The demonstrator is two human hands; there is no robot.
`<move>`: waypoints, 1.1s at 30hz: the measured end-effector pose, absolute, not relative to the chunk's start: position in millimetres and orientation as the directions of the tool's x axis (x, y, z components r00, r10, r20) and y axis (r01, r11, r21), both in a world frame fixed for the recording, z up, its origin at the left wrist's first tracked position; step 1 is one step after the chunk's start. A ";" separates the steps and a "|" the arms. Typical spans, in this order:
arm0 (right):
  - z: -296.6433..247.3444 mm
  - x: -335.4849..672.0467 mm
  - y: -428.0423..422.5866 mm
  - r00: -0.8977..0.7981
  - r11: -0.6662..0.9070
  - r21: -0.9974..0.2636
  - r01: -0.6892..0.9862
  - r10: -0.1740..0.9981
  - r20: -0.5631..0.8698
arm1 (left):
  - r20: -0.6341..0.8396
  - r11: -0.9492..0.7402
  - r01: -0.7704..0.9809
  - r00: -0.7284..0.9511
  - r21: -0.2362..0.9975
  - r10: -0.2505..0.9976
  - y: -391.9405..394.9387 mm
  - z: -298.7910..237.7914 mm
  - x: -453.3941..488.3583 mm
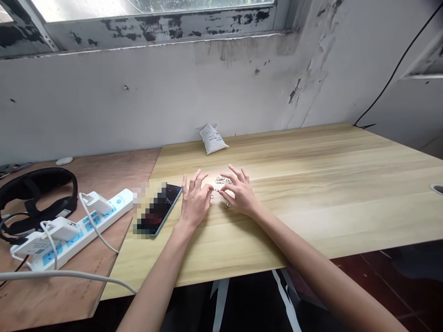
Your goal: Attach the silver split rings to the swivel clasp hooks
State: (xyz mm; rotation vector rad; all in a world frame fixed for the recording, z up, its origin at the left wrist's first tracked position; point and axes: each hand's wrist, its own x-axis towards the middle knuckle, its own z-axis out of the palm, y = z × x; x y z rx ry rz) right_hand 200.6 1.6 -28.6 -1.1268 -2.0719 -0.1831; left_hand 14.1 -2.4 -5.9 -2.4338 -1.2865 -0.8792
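Note:
Between the fingertips of both hands is a small shiny metal link (216, 190), too small to make out exactly. My left hand (195, 203) pinches its left end with thumb and index finger, the other fingers raised. From the right, my right hand (242, 194) pinches the other end in the same way. Just beyond the fingertips lies a small pile of metal rings and clasps (221, 180), partly hidden by my right hand. A loose metal ring (212, 197) is beside my left thumb. Another small metal piece (227, 206) lies under my right hand.
A phone (162, 210), partly pixelated, lies left of my left hand. Farther left are a white power strip (117, 203) with plugged-in chargers, cables and a black headset (38, 198). A white packet (212, 139) stands by the wall at the back of the wooden table (328, 193).

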 end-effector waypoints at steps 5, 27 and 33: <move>-24.0 189.6 -9.4 -0.451 0.638 0.058 0.768 0.475 0.756 | 0.564 -0.510 0.858 0.390 0.063 0.727 -1.1 -6.4 12.9; -28.6 264.1 -37.8 -0.462 0.569 -0.132 0.812 0.764 0.450 | 0.324 -0.667 0.742 0.615 0.071 0.719 -11.4 -12.5 -26.6; -28.5 245.0 -54.9 -0.605 0.664 -0.136 0.736 0.734 0.308 | 0.384 -0.680 0.733 0.620 0.029 0.684 -15.9 -15.0 -17.7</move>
